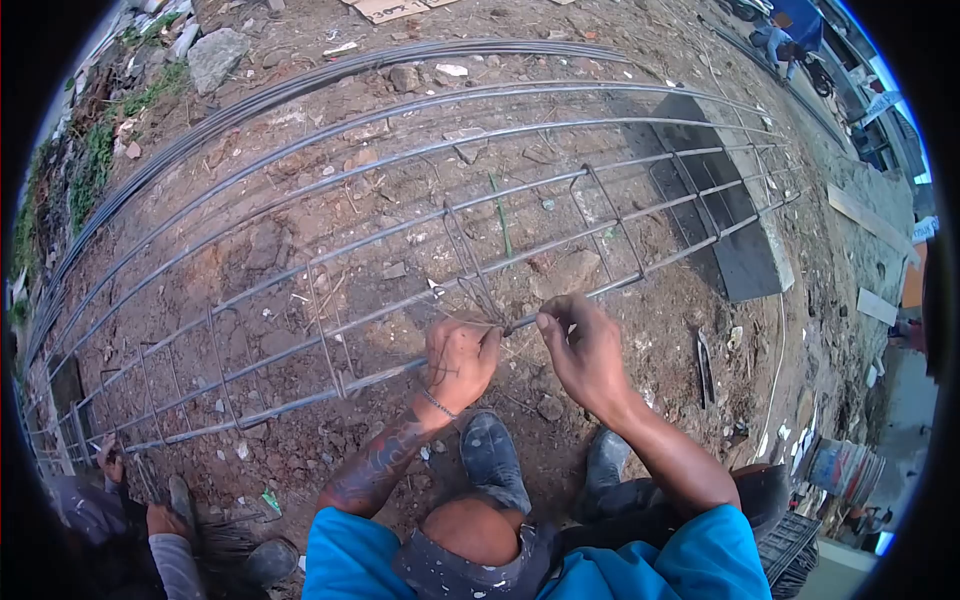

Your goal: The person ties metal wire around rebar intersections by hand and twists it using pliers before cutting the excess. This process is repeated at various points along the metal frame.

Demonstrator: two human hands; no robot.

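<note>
My left hand [462, 362] is closed on a bundle of thin tie wire [484, 297], whose loops stick up above the fingers. It rests by the nearest steel bar [383, 376] of a long rebar cage, where a bent stirrup [462, 240] meets the bar. Just to the right, my right hand [588, 358] is curled at the same bar, thumb and fingers drawn together. Whatever lies between those fingertips is too small to make out. A pair of pincers [705, 368] lies on the dirt to the right.
More stirrups [610, 222] cross the cage bars. A dark block [725, 195] sits under the cage's right end. A bundle of rods [330, 75] lies beyond. At lower left, another person's hand [110, 458] touches the cage. Stones, including a large rock [217, 58], dot the ground.
</note>
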